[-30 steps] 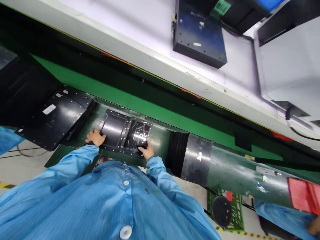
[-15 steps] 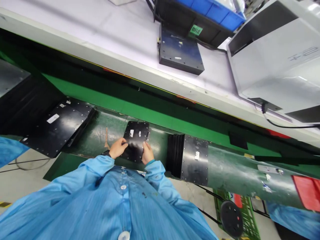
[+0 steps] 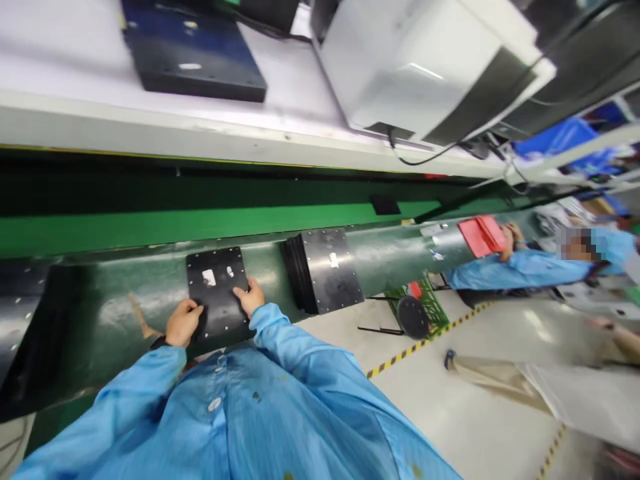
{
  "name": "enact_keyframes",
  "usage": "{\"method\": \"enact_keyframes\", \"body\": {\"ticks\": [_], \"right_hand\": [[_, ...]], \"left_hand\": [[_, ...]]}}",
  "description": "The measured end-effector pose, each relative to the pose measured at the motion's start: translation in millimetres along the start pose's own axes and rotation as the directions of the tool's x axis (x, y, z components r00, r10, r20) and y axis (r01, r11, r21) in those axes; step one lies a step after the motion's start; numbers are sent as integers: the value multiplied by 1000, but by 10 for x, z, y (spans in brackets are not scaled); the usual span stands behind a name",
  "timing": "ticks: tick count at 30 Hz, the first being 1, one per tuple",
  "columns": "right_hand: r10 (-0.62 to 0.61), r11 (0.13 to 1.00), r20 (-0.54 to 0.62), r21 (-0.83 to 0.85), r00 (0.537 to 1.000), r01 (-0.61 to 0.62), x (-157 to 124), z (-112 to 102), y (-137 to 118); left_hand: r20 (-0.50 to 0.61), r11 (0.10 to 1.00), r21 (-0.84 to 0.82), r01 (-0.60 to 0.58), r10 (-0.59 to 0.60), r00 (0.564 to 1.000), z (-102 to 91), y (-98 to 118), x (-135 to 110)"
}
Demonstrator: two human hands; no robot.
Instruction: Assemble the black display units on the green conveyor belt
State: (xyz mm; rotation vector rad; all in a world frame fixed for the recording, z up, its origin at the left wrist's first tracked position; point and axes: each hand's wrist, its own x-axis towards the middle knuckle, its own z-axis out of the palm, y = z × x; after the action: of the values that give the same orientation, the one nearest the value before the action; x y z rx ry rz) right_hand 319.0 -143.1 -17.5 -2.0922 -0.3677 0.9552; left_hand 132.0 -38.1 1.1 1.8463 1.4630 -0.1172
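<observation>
A flat black panel [image 3: 216, 303], with small fasteners along its edges and two white labels, lies on the green bench surface in front of me. My left hand [image 3: 183, 323] grips its lower left edge with thumb and fingers pinched together. At the right edge, my right hand [image 3: 249, 297] has its thumb over the panel's face, and the other fingers are partly hidden. To the right, a leaning stack of similar black panels [image 3: 333, 267] shows one labelled face on top. More black panels [image 3: 20, 303] stand at the far left, partly out of view.
A white shelf edge [image 3: 200, 130] runs above the bench, carrying a dark flat box [image 3: 195, 57] and a white machine [image 3: 400, 67]. Farther right, a co-worker's hands touch a red folder-like piece [image 3: 483, 235]. A round black stool [image 3: 413, 317] stands on the floor. Another person is at lower right.
My view has swung to the right, bringing the co-worker and the floor into sight. Both hands stay at the panel; my right thumb now lies farther over its face.
</observation>
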Motion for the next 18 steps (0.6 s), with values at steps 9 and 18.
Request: {"method": "enact_keyframes", "body": {"ticks": [9,18], "right_hand": [[-127,982,-364,87,922,170,-119,-2074,-190],[-173,921,-511,-388,842,-46,277,-3620,-16]], "left_hand": [[69,816,-224,-532,558,827,-60,1633,-631],[216,711,-320,-626,698,683,1198,2817,-553]]}}
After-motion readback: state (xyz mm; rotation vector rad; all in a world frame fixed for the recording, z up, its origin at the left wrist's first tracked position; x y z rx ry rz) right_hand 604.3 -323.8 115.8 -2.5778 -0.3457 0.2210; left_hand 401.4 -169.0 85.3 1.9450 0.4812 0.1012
